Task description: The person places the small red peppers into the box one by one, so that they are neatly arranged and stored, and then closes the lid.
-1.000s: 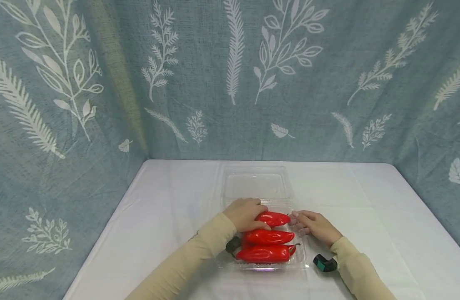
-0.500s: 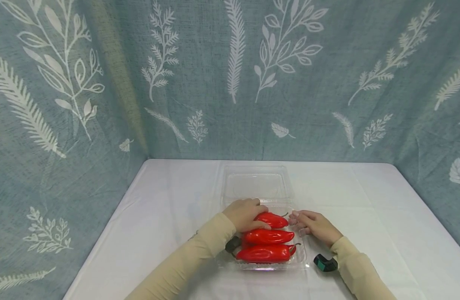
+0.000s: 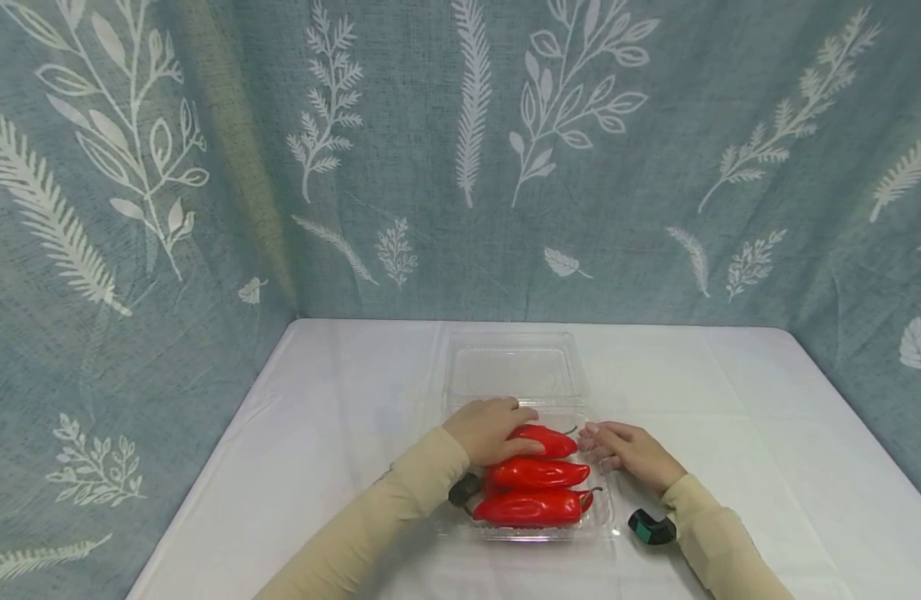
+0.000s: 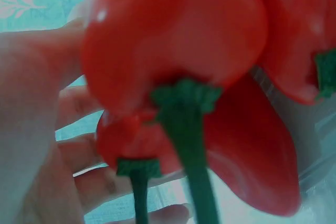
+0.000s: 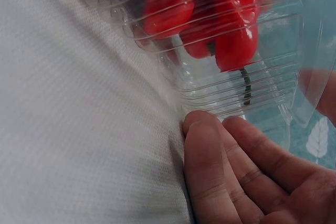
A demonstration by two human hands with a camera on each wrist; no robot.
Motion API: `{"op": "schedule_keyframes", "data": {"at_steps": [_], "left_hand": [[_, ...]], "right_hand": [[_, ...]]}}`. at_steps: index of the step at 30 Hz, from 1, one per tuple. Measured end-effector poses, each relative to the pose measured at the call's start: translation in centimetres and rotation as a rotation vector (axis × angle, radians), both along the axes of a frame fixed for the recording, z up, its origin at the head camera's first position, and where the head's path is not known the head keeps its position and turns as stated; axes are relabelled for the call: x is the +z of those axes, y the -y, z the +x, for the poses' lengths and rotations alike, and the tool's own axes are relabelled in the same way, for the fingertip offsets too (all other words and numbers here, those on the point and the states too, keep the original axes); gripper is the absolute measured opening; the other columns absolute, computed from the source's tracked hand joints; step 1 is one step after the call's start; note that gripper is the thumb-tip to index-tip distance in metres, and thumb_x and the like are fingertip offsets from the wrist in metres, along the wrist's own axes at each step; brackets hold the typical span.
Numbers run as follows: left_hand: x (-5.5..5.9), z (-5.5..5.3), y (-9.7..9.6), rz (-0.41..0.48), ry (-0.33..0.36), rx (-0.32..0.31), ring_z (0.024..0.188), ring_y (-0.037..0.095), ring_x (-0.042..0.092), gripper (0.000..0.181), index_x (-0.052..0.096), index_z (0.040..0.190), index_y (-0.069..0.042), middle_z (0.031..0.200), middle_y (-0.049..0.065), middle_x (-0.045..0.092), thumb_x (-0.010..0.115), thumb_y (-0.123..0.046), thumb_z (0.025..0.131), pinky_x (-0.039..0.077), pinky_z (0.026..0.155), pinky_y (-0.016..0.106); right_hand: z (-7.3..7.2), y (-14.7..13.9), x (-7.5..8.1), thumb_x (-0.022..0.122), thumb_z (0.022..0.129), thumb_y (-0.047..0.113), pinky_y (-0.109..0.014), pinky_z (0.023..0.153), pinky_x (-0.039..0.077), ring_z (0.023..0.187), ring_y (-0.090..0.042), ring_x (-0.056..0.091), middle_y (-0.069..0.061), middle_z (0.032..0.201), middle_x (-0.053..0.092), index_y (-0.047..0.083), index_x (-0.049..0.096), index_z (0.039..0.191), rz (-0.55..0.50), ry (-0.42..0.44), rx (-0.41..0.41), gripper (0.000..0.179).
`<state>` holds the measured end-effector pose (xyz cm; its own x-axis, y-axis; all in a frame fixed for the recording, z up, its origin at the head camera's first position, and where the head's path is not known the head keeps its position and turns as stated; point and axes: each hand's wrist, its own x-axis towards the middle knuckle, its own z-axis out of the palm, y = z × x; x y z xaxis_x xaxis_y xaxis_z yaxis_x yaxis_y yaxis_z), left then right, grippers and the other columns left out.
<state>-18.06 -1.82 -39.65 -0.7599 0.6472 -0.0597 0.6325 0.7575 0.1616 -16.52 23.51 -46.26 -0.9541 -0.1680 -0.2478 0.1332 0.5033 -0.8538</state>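
Note:
In the head view, a clear plastic container (image 3: 531, 538) holds several red peppers on a white table. My left hand (image 3: 490, 429) grips the farthest red pepper (image 3: 548, 442) from its left side, thumb toward me. In the left wrist view, my fingers (image 4: 79, 153) lie around red peppers with green stems, a large one (image 4: 178, 30) close to the camera. A middle pepper (image 3: 538, 473) and a front pepper (image 3: 531, 507) lie nearer me. My right hand (image 3: 633, 454) holds the container's right edge; in the right wrist view its fingertips (image 5: 202, 129) are right at the ribbed wall.
The container's clear lid (image 3: 514, 367) lies folded back on the far side, flat on the white tablecloth (image 3: 715, 392). Dark wrist devices sit at my left wrist (image 3: 466, 490) and right wrist (image 3: 651, 527). A blue-green leaf-patterned curtain (image 3: 430, 167) hangs behind the table.
The farthest pepper has tilted, its right end now lower with a thin stem showing above it. My left hand has shifted very slightly left. The right hand stays at the container's edge.

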Motion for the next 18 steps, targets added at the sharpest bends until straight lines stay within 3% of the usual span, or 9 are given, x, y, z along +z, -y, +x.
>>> {"op": "schedule_keyframes", "data": {"at_steps": [3, 6, 10, 12, 15, 18], "left_hand": [[0.4, 0.0, 0.9, 0.065, -0.010, 0.015, 0.091, 0.015, 0.061, 0.049, 0.058, 0.130, -0.022, 0.108, 0.001, 0.064, 0.058, -0.051, 0.090, 0.053, 0.083, 0.032], [1.0, 0.2, 3.3, 0.218, -0.043, 0.067, 0.098, 0.017, 0.061, 0.046, 0.058, 0.130, -0.021, 0.113, 0.002, 0.062, 0.058, -0.046, 0.092, 0.052, 0.088, 0.035], [1.7, 0.2, 8.1, 0.508, -0.088, 0.224, 0.098, 0.019, 0.060, 0.036, 0.061, 0.125, -0.017, 0.109, 0.002, 0.062, 0.058, -0.036, 0.094, 0.050, 0.086, 0.038], [1.6, 0.2, 10.4, 0.602, -0.093, 0.314, 0.093, 0.019, 0.060, 0.033, 0.062, 0.123, -0.015, 0.103, 0.002, 0.063, 0.057, -0.034, 0.095, 0.050, 0.081, 0.038], [0.7, 0.0, 13.1, 0.646, -0.041, 0.421, 0.091, 0.019, 0.059, 0.034, 0.063, 0.121, -0.014, 0.102, 0.004, 0.065, 0.054, -0.036, 0.097, 0.049, 0.077, 0.038], [-0.8, -0.2, 14.8, 0.631, 0.062, 0.483, 0.093, 0.021, 0.059, 0.037, 0.061, 0.124, -0.012, 0.105, 0.008, 0.066, 0.051, -0.037, 0.099, 0.049, 0.077, 0.037]], "right_hand": [[0.0, 0.2, 0.0, 0.052, 0.094, 0.048, -0.031, 0.080, 0.054, 0.092, -0.016, 0.064, -0.008, 0.109, 0.069, 0.006, 0.064, 0.121, -0.007, 0.002, -0.004, 0.051], [-0.1, 1.0, 0.0, 0.052, 0.094, 0.047, -0.032, 0.080, 0.054, 0.091, -0.016, 0.065, -0.007, 0.108, 0.070, 0.006, 0.064, 0.120, -0.013, 0.013, -0.004, 0.050], [-0.2, 1.6, -0.2, 0.052, 0.094, 0.050, -0.033, 0.082, 0.053, 0.090, -0.015, 0.065, -0.005, 0.106, 0.070, 0.008, 0.066, 0.118, 0.007, 0.024, -0.008, 0.050], [-0.1, 1.6, -0.1, 0.052, 0.094, 0.049, -0.035, 0.084, 0.053, 0.090, -0.016, 0.066, -0.006, 0.106, 0.071, 0.007, 0.065, 0.119, 0.011, 0.022, -0.011, 0.051], [0.1, 1.4, 0.0, 0.051, 0.095, 0.049, -0.041, 0.089, 0.052, 0.088, -0.017, 0.067, -0.007, 0.105, 0.071, 0.005, 0.063, 0.121, 0.010, 0.025, -0.016, 0.052], [0.1, 1.4, 0.4, 0.050, 0.095, 0.047, -0.046, 0.092, 0.050, 0.087, -0.019, 0.069, -0.009, 0.105, 0.071, 0.002, 0.061, 0.123, -0.002, 0.027, 0.003, 0.054]]}}
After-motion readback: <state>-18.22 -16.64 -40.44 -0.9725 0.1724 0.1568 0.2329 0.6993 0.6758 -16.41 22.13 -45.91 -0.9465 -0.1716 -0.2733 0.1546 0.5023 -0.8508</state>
